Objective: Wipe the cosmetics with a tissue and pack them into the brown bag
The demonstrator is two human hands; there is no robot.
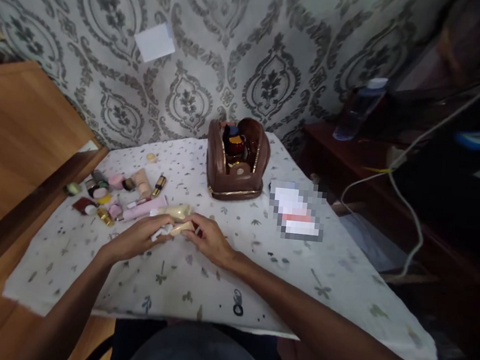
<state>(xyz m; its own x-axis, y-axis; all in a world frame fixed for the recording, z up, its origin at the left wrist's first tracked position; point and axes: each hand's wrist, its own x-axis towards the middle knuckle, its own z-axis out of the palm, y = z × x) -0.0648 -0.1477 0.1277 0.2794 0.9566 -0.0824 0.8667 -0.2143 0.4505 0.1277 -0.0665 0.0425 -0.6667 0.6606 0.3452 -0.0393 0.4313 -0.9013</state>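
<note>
My left hand (143,240) is closed around a small white piece (162,232), perhaps a cap or a folded tissue; its kind is unclear. Beside it, my right hand (211,242) pinches a slim beige cosmetic item (183,229) between thumb and fingers. The two pieces meet or nearly meet between my hands. Just behind them lies a pale yellow tube (174,212), next to a pink tube (146,207). To the left, several small cosmetics bottles and jars lie in a group, with a gold bottle (104,216) and a black-and-gold lipstick (159,186) among them.
An unzipped brown cosmetics bag (235,186) with items inside stands at the back of the cloth-covered table (228,298). A blurred-out phone-like object (294,210) lies to the right. Beyond are a dark red shelf, a water bottle (360,109) and a white cable (417,236).
</note>
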